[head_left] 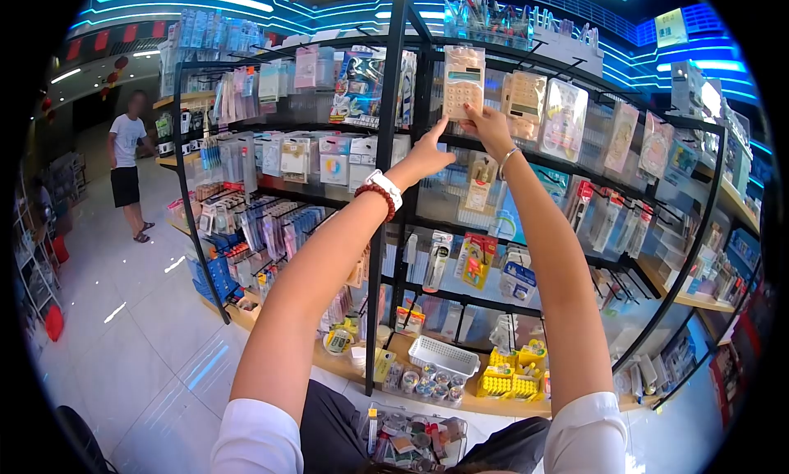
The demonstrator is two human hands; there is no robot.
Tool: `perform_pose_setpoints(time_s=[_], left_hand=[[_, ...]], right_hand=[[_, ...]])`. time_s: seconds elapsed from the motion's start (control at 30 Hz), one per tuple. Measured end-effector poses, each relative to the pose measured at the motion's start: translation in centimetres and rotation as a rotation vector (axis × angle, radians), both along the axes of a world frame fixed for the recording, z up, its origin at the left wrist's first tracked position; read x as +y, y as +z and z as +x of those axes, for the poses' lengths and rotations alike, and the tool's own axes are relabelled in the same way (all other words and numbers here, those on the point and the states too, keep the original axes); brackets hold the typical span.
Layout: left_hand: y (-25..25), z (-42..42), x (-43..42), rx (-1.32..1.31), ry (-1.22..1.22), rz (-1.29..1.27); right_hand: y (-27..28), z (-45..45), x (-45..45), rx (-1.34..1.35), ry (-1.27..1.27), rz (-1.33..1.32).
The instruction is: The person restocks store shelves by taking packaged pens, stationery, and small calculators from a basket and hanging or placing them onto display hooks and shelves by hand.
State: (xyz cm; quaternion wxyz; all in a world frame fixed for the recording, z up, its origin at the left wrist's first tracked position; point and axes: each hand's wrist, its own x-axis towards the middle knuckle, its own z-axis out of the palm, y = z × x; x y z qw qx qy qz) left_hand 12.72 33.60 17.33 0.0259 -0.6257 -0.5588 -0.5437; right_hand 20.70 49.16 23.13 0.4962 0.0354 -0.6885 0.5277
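Observation:
Both arms reach up to the shop rack. My right hand (488, 131) pinches the lower edge of a beige calculator-like package (464, 81) at the rack's upper row, just right of the black post. Below and left of it, my left hand (426, 158) has its index finger stretched up toward the package's lower left corner and its thumb apart, with nothing held. Whether that fingertip touches the package cannot be made out. Right beside hang a similar beige package (527, 98) and a white one with a printed pattern (564, 119).
A black post (385, 145) divides the rack. Below are hooks with packaged goods, a white basket (444, 356), yellow boxes (511, 375) and, near my legs, a clear bin of small items (415, 438). A person (127, 154) stands at the left.

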Motion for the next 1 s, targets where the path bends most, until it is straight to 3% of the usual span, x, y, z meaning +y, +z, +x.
perform_pose_setpoints(time_s=[0.6, 0.67, 0.8, 0.9, 0.93, 1.0], left_hand=[[-1.0, 0.1, -2.2, 0.099, -0.143, 0.105], [-1.9, -0.1, -3.7, 0.163, -0.077, 0.124], [-3.5, 0.3, -7.6, 0.132, -0.097, 0.046], [-4.5, 0.0, -9.8, 0.164, -0.134, 0.009], [-4.6, 0.4, -10.9, 0.134, -0.141, -0.019], [-4.9, 0.2, -11.9, 0.11, -0.134, -0.056]], right_hand=[[0.7, -3.3, 3.3, -0.081, -0.115, -0.132], [0.7, -2.3, 1.2, -0.166, -0.228, -0.006], [1.2, -7.3, 7.9, 0.017, 0.005, -0.266], [1.1, -11.4, 16.1, -0.019, -0.22, 0.126], [1.0, -9.5, 11.0, 0.027, -0.069, -0.234], [0.5, -9.7, 11.8, 0.028, -0.071, -0.21]])
